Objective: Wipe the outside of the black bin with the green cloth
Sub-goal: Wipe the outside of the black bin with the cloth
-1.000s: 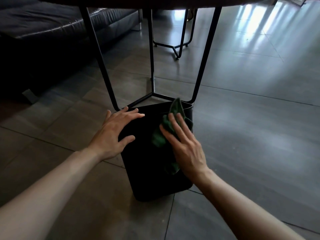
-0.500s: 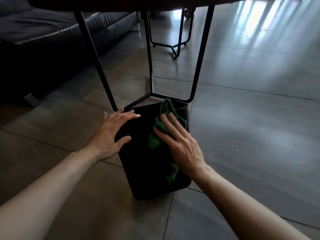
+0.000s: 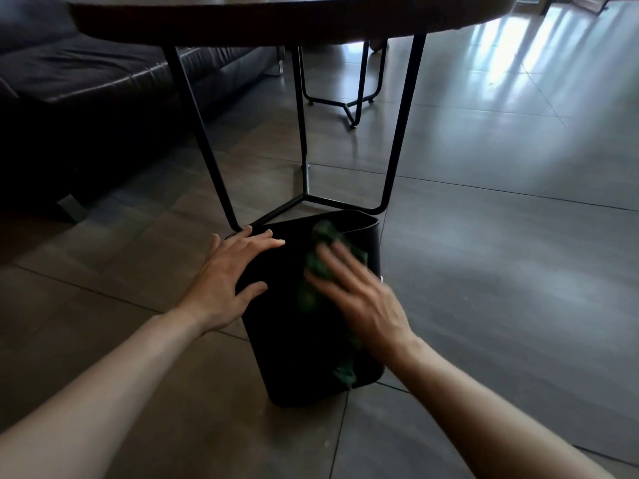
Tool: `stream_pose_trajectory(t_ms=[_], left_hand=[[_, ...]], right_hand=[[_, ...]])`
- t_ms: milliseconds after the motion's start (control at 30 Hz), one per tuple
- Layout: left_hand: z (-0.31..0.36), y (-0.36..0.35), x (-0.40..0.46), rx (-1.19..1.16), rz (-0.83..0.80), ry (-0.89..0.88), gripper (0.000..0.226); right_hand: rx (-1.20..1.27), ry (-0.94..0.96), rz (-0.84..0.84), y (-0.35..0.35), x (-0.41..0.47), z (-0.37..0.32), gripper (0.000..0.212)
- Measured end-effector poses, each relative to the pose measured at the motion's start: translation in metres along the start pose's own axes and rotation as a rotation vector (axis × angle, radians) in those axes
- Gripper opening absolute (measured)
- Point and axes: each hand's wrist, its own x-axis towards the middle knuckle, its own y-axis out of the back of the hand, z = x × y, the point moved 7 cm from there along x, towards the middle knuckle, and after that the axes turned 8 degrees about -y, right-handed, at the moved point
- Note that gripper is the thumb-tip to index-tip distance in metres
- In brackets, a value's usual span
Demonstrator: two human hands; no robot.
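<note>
My right hand (image 3: 359, 292), fingers straight, presses the crumpled green cloth (image 3: 323, 261) flat against the near wall of the matte black plastic bin (image 3: 297, 344); my left hand (image 3: 230, 271) lies spread on the bin's left edge. The bin tilts away from me, its long axis running towards the table legs (image 3: 394, 133), so I judge the next stroke follows that wall.

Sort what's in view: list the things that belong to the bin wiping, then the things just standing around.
In the job:
black bin, lying on its side
green cloth, pressed on the bin
right hand, flat on the cloth
left hand, steadying the bin

Just there:
round table on black legs
dark sofa
second metal stand behind
tiled floor
</note>
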Motion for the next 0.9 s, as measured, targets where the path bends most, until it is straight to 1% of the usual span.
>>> stream_pose_trajectory(t_ms=[67,100,167,233,267,333,400,467,533,600,633,667,733,767,800,833,867,900], left_hand=[[0.002,0.000,-0.001,-0.002,0.001,-0.004,0.077],[0.002,0.001,-0.002,-0.001,0.003,-0.006,0.077],[0.003,0.002,-0.003,0.000,0.005,-0.006,0.077],[0.004,0.004,-0.001,-0.001,0.011,-0.004,0.077],[0.004,0.004,0.000,-0.001,0.009,-0.004,0.077],[0.004,0.003,-0.001,-0.003,0.014,-0.017,0.077],[0.003,0.002,-0.003,-0.012,0.022,-0.026,0.077],[0.001,0.002,-0.005,-0.006,0.020,-0.028,0.077],[-0.001,0.002,-0.006,-0.003,0.021,-0.030,0.077],[-0.002,0.001,-0.007,-0.008,0.021,-0.031,0.078],[-0.003,0.001,-0.006,-0.005,0.022,-0.034,0.078],[-0.004,0.001,-0.007,-0.001,0.025,-0.034,0.079],[-0.008,0.004,-0.008,-0.006,0.036,-0.029,0.080],[-0.012,0.005,-0.011,-0.012,0.036,-0.025,0.079],[-0.017,0.006,-0.014,-0.014,0.036,-0.025,0.079],[-0.022,0.007,-0.018,-0.011,0.036,-0.029,0.079],[-0.029,0.010,-0.024,-0.005,0.042,-0.027,0.079],[-0.033,0.012,-0.030,0.001,0.042,-0.025,0.080]], right_hand=[[-0.006,-0.153,0.090,0.014,0.024,0.012,0.057],[-0.011,-0.170,0.095,0.013,0.027,0.011,0.059],[-0.009,-0.081,0.055,0.000,0.011,-0.004,0.051],[-0.006,0.089,-0.013,-0.020,-0.027,-0.025,0.035],[-0.019,0.156,-0.069,-0.032,-0.049,-0.035,0.032],[-0.083,0.249,-0.191,-0.047,-0.084,-0.049,0.035],[-0.092,0.257,-0.226,-0.046,-0.088,-0.047,0.036],[-0.055,0.174,-0.134,-0.031,-0.061,-0.035,0.036],[-0.051,0.001,-0.010,-0.009,-0.022,-0.015,0.044],[-0.046,-0.166,0.062,0.007,0.006,-0.002,0.052],[-0.047,-0.196,0.068,0.009,0.012,-0.003,0.053],[-0.051,-0.184,0.049,0.008,0.010,-0.010,0.051],[-0.031,-0.075,-0.073,0.003,-0.007,-0.034,0.046],[0.008,-0.046,-0.141,0.002,-0.018,-0.045,0.044],[0.076,-0.064,-0.187,0.006,-0.028,-0.051,0.045],[0.179,-0.136,-0.189,0.015,-0.034,-0.054,0.047],[0.296,-0.239,-0.148,0.026,-0.034,-0.052,0.049],[0.410,-0.349,-0.067,0.043,-0.032,-0.045,0.050]])
